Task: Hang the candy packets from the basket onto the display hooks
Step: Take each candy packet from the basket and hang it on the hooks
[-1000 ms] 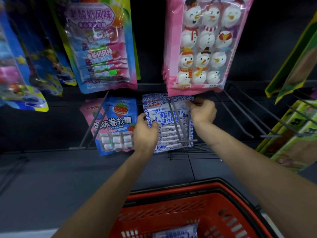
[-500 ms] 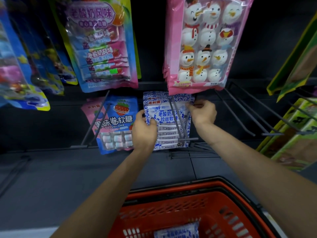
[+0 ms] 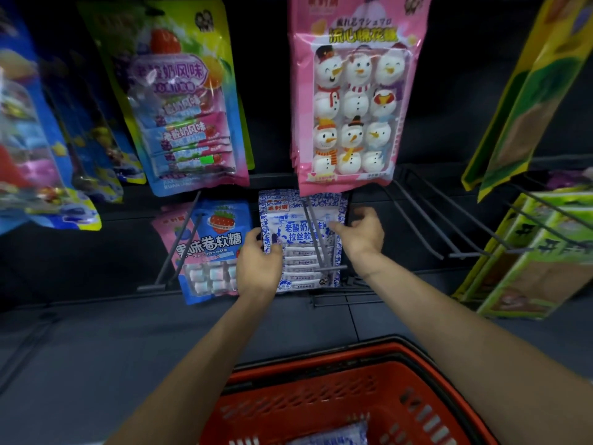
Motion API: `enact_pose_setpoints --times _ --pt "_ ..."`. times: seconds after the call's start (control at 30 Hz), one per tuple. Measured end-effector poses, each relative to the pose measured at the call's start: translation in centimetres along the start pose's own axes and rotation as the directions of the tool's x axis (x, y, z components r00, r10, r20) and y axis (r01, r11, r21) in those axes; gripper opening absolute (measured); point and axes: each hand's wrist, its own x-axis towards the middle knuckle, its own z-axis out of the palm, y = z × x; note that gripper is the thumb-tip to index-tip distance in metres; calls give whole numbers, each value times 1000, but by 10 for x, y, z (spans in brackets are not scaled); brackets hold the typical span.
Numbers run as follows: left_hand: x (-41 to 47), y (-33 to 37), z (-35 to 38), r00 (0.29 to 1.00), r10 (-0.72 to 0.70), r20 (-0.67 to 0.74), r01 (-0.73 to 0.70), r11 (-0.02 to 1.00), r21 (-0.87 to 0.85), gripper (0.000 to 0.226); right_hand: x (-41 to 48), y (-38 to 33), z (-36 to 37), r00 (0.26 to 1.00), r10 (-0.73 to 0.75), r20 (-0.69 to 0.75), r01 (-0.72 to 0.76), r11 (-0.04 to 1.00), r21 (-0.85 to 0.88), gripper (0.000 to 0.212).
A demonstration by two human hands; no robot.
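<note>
- The red basket (image 3: 308,409) sits low in front of the person, much as a moment ago, though the view has tipped up a touch and shows more of the packet tops.
- The pink snowman packets (image 3: 353,101) hang on the upper row, their bottom edge overlapping the top of the packet being worked.
- The blue-and-white candy packet (image 3: 298,242) is on the lower row, at the front of its stack and just right of the strawberry packet (image 3: 218,248). It has not shifted since half a second ago.
- The left hand (image 3: 260,268) keeps its grip on the packet's left edge, fingers curled behind and thumb on the front.
- Here is the change: the right hand (image 3: 364,236) has let go of the packet's top right corner. Its fingers are now spread and loose, with one fingertip just touching the packet face.
- The hook (image 3: 317,252) and its two wires cross the packet's front.
- One more packet (image 3: 330,437) lies in the basket.
</note>
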Motion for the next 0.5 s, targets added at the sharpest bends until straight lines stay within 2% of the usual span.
enact_pose_setpoints --times 0.2,0.3,0.5 --pt "-35 3 -16 991 52 122 -62 995 79 54 -32 16 -27 988 -101 120 120 980 -161 70" --pt "-62 3 -26 968 121 218 -164 968 190 54 -60 19 -50 962 -151 229 199 959 -203 72" --pt "-121 4 -51 885 222 409 -417 769 484 60 -122 13 -108 839 -245 486 433 842 -323 81"
